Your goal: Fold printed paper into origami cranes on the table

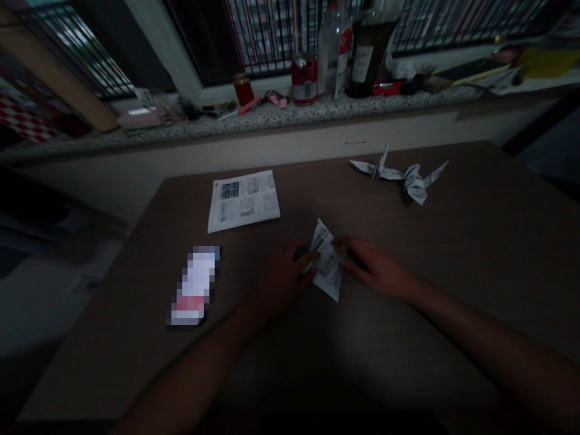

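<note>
A small piece of folded printed paper (328,264), roughly diamond-shaped with pointed ends, lies on the brown table between my hands. My left hand (284,277) grips its left edge, the thumb and a finger reaching onto the print. On the opposite side, my right hand (372,263) pinches the right edge between thumb and fingers. Dim light hides part of the fingertips. Beyond my right hand stand two folded paper cranes, one (379,169) farther back and another (417,184) just to its right, apparently touching.
A folded printed sheet (244,202) lies behind my left hand. Left of that hand rests a phone (194,287) with a blurred, lit screen. Along the granite window sill (272,118) stand a red can (304,80), bottles (365,57) and small clutter.
</note>
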`<action>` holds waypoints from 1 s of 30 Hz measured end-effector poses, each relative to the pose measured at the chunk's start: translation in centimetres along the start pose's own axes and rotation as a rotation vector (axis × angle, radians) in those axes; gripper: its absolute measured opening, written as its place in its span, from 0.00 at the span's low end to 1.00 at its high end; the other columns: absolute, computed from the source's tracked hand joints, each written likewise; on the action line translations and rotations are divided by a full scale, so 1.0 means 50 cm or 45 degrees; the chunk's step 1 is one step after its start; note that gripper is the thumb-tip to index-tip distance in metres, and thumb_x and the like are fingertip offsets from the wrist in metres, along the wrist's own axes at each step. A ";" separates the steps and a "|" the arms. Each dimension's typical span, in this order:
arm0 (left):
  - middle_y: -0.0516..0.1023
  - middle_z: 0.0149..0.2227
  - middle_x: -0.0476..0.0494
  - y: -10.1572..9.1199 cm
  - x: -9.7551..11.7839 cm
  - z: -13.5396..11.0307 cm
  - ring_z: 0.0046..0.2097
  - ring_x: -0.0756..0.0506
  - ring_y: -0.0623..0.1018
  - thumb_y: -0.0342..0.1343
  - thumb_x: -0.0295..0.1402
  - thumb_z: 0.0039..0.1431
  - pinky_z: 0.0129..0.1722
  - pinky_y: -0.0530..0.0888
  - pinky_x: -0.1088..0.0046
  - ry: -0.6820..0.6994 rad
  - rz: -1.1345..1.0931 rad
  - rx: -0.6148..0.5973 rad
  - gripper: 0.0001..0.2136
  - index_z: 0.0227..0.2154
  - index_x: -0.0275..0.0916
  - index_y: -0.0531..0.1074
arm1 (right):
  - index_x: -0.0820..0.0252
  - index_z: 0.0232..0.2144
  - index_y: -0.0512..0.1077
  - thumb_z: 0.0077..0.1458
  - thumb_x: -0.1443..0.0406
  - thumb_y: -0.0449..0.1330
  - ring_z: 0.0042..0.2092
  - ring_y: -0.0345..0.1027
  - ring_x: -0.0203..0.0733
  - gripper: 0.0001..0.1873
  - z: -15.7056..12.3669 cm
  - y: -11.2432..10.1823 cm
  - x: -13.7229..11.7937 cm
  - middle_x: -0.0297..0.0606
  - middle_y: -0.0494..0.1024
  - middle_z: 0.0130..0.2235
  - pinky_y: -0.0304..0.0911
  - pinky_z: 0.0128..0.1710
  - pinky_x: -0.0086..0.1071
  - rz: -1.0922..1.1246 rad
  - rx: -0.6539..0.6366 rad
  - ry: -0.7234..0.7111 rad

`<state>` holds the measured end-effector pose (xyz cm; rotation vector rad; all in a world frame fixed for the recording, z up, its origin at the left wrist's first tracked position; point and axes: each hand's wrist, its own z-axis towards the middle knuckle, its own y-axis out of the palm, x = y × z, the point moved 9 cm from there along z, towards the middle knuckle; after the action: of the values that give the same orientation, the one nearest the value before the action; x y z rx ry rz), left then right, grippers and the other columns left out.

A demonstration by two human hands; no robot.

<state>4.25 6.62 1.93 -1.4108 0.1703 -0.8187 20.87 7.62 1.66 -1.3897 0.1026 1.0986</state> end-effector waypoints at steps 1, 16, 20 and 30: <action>0.70 0.58 0.39 0.001 0.004 -0.001 0.59 0.38 0.70 0.58 0.33 0.68 0.59 0.72 0.55 0.014 0.019 -0.004 0.17 0.59 0.45 0.72 | 0.54 0.45 0.68 0.69 0.59 0.55 0.56 0.74 0.52 0.07 0.001 -0.002 0.002 0.47 0.78 0.55 0.71 0.54 0.50 0.033 -0.002 0.020; 0.74 0.61 0.39 0.027 0.032 -0.006 0.61 0.40 0.74 0.51 0.28 0.72 0.60 0.74 0.58 0.204 -0.039 -0.102 0.16 0.59 0.41 0.70 | 0.52 0.48 0.74 0.67 0.65 0.58 0.60 0.69 0.53 0.09 -0.019 -0.002 -0.014 0.46 0.75 0.58 0.70 0.57 0.52 -0.111 -0.016 -0.247; 0.74 0.62 0.39 0.016 0.032 -0.009 0.61 0.37 0.74 0.60 0.41 0.67 0.62 0.71 0.54 0.151 -0.102 -0.086 0.22 0.60 0.40 0.69 | 0.52 0.51 0.75 0.69 0.66 0.55 0.58 0.71 0.49 0.13 -0.021 0.005 -0.027 0.45 0.77 0.54 0.71 0.56 0.47 -0.015 -0.043 -0.250; 0.73 0.62 0.40 0.023 0.018 -0.004 0.62 0.37 0.72 0.65 0.41 0.63 0.61 0.69 0.54 0.011 -0.187 -0.111 0.24 0.60 0.43 0.71 | 0.51 0.56 0.72 0.60 0.58 0.67 0.62 0.66 0.54 0.23 -0.024 0.019 -0.025 0.47 0.72 0.59 0.67 0.60 0.51 0.021 -0.122 -0.171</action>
<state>5.23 5.86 1.15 -1.5150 0.1109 -0.9476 20.20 5.78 1.44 -1.3979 -0.0358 1.2206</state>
